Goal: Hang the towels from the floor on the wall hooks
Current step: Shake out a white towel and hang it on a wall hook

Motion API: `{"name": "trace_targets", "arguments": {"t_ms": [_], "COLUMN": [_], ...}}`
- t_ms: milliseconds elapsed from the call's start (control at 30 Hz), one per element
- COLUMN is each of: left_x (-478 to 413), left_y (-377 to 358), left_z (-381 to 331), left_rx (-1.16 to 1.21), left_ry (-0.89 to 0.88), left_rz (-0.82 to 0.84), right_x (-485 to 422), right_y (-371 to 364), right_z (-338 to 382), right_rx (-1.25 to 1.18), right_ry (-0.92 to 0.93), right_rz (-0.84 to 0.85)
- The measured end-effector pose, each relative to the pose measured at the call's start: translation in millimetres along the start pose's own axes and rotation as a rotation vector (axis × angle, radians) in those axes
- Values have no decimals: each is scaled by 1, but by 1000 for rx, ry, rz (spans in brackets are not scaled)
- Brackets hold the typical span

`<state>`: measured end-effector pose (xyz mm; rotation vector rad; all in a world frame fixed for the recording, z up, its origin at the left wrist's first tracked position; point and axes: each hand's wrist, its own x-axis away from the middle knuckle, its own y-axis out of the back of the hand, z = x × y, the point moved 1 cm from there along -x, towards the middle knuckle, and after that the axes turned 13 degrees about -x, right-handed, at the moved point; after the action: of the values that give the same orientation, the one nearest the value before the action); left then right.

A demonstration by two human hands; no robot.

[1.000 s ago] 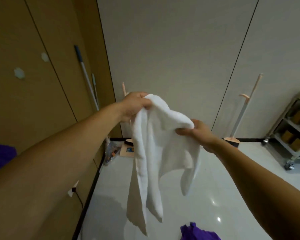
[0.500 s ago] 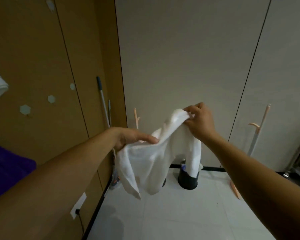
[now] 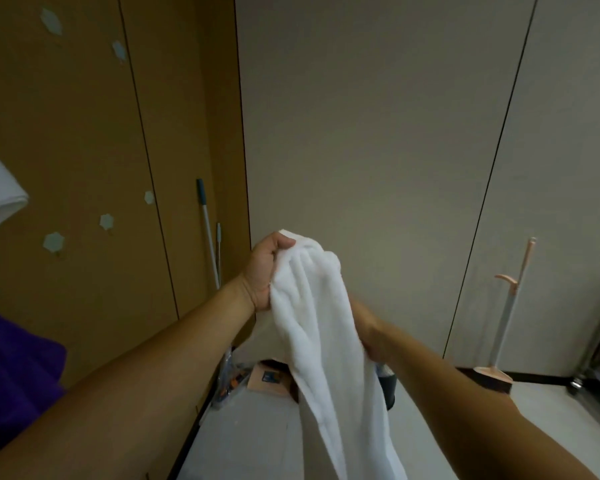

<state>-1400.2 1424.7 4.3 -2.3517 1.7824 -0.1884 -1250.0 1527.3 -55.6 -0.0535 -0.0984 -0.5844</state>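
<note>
Head: towel (image 3: 321,323) in left fingers (image 3: 280,242)

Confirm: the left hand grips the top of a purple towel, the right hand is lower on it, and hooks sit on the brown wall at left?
Only the colour is wrong. In the head view the left hand grips the top of a white towel, the right hand is lower on it, and hooks sit on the brown wall at left.
</note>
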Motion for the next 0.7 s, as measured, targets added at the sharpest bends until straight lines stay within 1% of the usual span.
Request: {"name": "trace_targets", "arguments": {"t_ms": [67,133,200,233,300,400,467,600,700], "left_x": [-4,-3,0,2,5,9,12,17,17], "left_y": [-4,-7,-11,-13,-16,-11,-4,-7,-11], "left_z": [-3,-5,-4,-3,-1,-4,-8,-11,-10], "left_rx": [-24,-55,-95,-115,-156,-183,-203,-155,-122], "left_ry": [-19,-14,35,70,131,158,169,160,187], "left_rz": [-59,-79,-42,-12,42,49,39,140,197], "right_x": [6,12,14,13,12,7,4,4,1], "right_y": [-2,0,0,0,0,7,12,-1,-12], "right_z": [-5,-5,-3,0,8,17,14,-6,-16], "right_rx": [-85,-225,-463,-598,-754,-772,-811,-874,-881], "right_ry": [-40,-99,-78,-78,-83,-43,-62,-88,-52], "right_rz": [99,206,335,368,370,371,388,383,374]}}
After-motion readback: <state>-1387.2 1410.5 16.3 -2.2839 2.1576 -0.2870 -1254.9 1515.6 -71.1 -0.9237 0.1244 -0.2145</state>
